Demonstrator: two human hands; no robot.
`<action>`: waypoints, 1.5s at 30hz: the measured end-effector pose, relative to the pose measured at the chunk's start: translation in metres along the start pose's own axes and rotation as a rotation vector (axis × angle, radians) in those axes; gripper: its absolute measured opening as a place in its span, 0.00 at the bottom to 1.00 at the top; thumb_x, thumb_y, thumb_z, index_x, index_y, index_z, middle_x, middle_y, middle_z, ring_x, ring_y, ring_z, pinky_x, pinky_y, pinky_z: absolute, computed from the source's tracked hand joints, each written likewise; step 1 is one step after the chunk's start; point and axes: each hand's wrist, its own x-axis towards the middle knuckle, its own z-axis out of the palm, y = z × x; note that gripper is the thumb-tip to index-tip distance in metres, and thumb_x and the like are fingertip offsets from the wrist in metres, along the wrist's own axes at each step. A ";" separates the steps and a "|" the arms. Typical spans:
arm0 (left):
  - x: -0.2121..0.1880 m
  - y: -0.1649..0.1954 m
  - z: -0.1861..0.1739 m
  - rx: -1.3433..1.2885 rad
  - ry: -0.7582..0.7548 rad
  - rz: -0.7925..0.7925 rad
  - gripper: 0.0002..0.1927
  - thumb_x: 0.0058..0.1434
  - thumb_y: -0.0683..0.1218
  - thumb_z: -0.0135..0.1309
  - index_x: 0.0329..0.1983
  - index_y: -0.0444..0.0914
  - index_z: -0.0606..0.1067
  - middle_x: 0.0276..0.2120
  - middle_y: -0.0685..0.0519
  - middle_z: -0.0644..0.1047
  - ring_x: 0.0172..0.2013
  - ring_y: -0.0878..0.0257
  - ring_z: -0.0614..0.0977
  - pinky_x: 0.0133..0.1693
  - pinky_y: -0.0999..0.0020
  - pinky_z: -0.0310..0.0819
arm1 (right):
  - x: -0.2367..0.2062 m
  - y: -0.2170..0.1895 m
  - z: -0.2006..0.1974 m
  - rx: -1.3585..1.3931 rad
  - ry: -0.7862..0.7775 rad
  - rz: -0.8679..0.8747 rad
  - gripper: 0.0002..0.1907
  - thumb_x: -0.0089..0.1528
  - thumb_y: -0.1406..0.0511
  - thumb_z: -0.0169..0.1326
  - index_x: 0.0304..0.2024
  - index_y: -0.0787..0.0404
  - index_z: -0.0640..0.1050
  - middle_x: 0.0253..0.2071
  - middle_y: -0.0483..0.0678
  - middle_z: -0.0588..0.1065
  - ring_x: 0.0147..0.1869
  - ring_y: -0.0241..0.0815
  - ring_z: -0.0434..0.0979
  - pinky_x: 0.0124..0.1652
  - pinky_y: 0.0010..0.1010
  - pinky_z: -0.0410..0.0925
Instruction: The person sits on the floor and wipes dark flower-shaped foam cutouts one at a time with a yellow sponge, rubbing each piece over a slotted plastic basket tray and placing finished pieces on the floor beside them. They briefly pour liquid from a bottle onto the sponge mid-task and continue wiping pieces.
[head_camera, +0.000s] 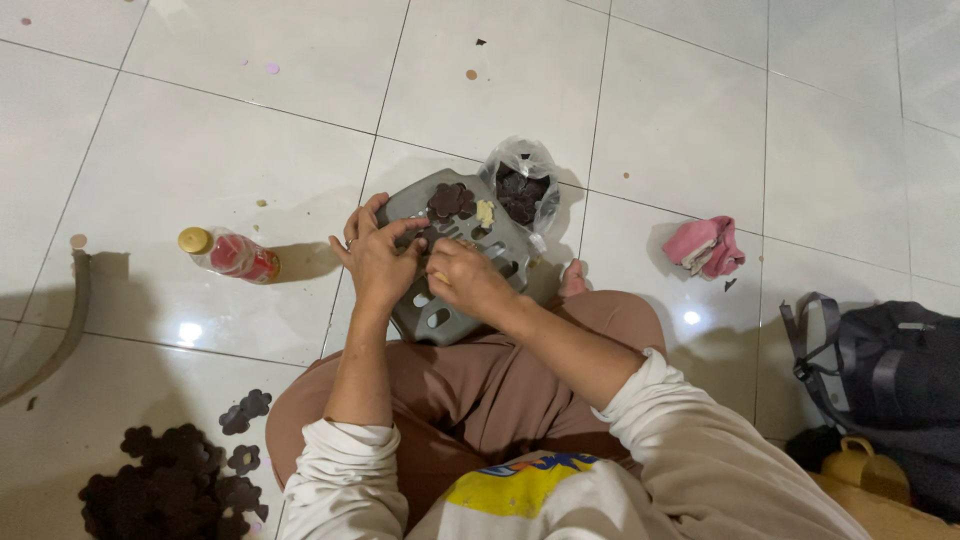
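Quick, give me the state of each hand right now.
Left hand: fingers pinched on a dark flower-shaped piece over the grey stool.
Right hand: curled closed; what it holds cannot be told.

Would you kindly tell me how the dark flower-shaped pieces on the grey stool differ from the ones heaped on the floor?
The pieces on the grey stool are only a few, in a small cluster; the heap on the floor holds many more and spreads wider. The stool cluster lies raised on the grey stool, just beyond the left hand and right hand; the floor heap lies on the tiles by the person's left side, away from both hands. Both look dark brown with scalloped, flower-like outlines.
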 end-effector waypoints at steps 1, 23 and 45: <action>0.001 0.000 0.002 0.002 0.000 0.000 0.16 0.49 0.45 0.68 0.41 0.57 0.85 0.66 0.56 0.67 0.69 0.49 0.60 0.66 0.25 0.30 | 0.000 0.002 -0.001 0.055 -0.003 0.026 0.05 0.56 0.71 0.61 0.33 0.65 0.79 0.37 0.52 0.74 0.43 0.54 0.77 0.45 0.42 0.71; 0.017 -0.021 0.036 0.029 0.058 0.080 0.16 0.50 0.48 0.70 0.43 0.56 0.85 0.65 0.57 0.66 0.68 0.45 0.61 0.63 0.21 0.35 | 0.007 0.067 -0.029 0.205 0.187 0.156 0.05 0.62 0.69 0.64 0.38 0.63 0.80 0.39 0.51 0.76 0.44 0.46 0.78 0.46 0.35 0.71; 0.018 -0.044 0.030 -0.015 0.060 0.050 0.14 0.50 0.47 0.69 0.40 0.57 0.85 0.66 0.56 0.66 0.69 0.44 0.58 0.67 0.26 0.29 | 0.019 0.045 0.014 -0.033 0.085 0.067 0.03 0.64 0.68 0.65 0.40 0.60 0.84 0.44 0.49 0.77 0.49 0.47 0.79 0.47 0.36 0.73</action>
